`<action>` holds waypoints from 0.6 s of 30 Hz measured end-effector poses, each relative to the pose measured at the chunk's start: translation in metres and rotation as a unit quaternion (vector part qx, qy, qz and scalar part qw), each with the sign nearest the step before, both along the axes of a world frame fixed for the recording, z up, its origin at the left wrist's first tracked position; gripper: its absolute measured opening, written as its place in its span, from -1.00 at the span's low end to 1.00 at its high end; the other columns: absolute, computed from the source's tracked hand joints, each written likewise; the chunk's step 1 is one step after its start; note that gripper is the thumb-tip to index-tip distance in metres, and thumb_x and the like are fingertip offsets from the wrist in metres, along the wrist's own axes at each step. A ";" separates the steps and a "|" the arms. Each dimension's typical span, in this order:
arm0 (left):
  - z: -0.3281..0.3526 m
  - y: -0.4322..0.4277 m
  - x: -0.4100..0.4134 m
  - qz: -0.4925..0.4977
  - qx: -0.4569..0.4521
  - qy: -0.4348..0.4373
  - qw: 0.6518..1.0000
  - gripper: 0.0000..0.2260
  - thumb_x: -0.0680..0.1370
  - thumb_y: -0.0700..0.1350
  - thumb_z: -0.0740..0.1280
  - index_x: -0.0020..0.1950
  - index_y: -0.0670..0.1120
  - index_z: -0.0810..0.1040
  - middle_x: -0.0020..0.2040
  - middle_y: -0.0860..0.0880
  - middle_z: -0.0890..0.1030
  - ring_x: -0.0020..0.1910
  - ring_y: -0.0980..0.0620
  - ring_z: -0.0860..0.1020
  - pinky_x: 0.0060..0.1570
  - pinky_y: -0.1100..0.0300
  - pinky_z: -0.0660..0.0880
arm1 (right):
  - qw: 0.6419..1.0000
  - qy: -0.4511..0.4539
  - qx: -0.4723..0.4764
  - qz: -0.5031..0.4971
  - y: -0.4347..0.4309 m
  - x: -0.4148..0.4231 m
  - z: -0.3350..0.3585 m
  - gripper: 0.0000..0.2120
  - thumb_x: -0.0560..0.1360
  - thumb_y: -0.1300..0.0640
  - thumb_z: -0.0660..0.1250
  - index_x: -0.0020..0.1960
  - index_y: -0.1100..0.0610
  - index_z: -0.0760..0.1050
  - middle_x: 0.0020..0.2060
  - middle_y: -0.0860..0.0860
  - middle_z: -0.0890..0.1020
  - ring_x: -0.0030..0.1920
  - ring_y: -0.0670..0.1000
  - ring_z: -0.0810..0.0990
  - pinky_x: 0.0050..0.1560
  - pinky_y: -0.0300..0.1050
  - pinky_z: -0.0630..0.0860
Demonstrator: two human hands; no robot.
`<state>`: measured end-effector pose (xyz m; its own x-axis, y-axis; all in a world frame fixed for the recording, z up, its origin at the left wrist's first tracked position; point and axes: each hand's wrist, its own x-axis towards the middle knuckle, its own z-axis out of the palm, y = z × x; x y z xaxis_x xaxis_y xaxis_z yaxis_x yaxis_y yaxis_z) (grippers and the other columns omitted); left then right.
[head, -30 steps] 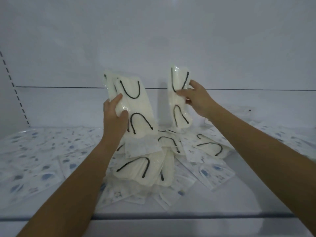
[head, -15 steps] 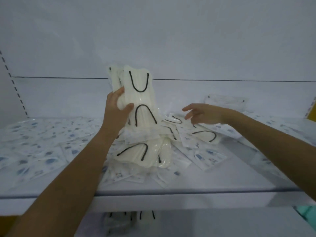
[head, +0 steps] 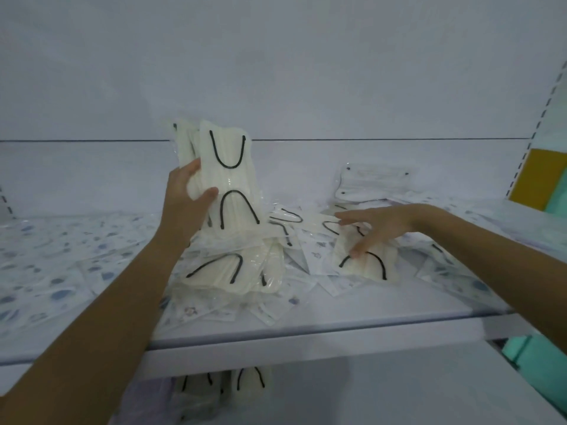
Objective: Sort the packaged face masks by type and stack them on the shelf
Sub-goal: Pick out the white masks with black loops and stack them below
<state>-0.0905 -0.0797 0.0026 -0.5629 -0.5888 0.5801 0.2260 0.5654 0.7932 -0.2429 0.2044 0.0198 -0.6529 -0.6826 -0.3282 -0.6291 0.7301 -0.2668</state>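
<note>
Mask pkts (head: 228, 179) — in L hand (head: 184, 207)

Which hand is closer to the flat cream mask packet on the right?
Right. The right hand touches the flat cream mask packet; the left hand grips upright cream packets, apart.

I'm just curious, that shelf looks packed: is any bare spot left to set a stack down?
Only the front strip of the shelf, between the cream mask pile and the front edge, widest toward the right. The middle is heaped, and blue-printed packs cover the left side.
</note>
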 end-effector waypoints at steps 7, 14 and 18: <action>0.001 0.002 0.002 -0.011 0.003 0.013 1.000 -0.55 0.51 -0.29 0.34 0.38 -0.12 0.36 0.32 -0.06 0.37 0.21 0.17 0.34 0.30 0.25 0.30 | 0.991 0.097 -0.077 0.056 -0.009 -0.007 -0.004 -0.49 0.46 0.23 0.36 0.30 -0.13 0.32 -0.07 -0.20 0.51 0.05 -0.04 0.52 0.10 -0.26 0.39; 0.003 -0.001 0.001 -0.007 0.019 0.011 1.000 -0.55 0.50 -0.29 0.34 0.38 -0.10 0.36 0.33 -0.07 0.37 0.22 0.14 0.36 0.30 0.23 0.31 | 0.970 0.063 -0.229 -0.052 -0.049 -0.030 0.001 -0.47 0.48 0.22 0.36 0.40 0.08 0.30 -0.06 -0.02 0.52 -0.06 0.00 0.50 0.03 -0.17 0.41; 0.003 -0.003 0.004 -0.002 0.038 0.016 0.999 -0.55 0.51 -0.27 0.33 0.38 -0.08 0.35 0.32 -0.07 0.36 0.26 0.06 0.38 0.32 0.09 0.36 | 0.993 -0.003 -0.102 -0.059 -0.076 -0.030 -0.007 -0.37 0.51 0.18 0.27 0.50 0.04 0.08 0.36 0.05 0.40 0.32 0.08 0.39 0.33 -0.09 0.31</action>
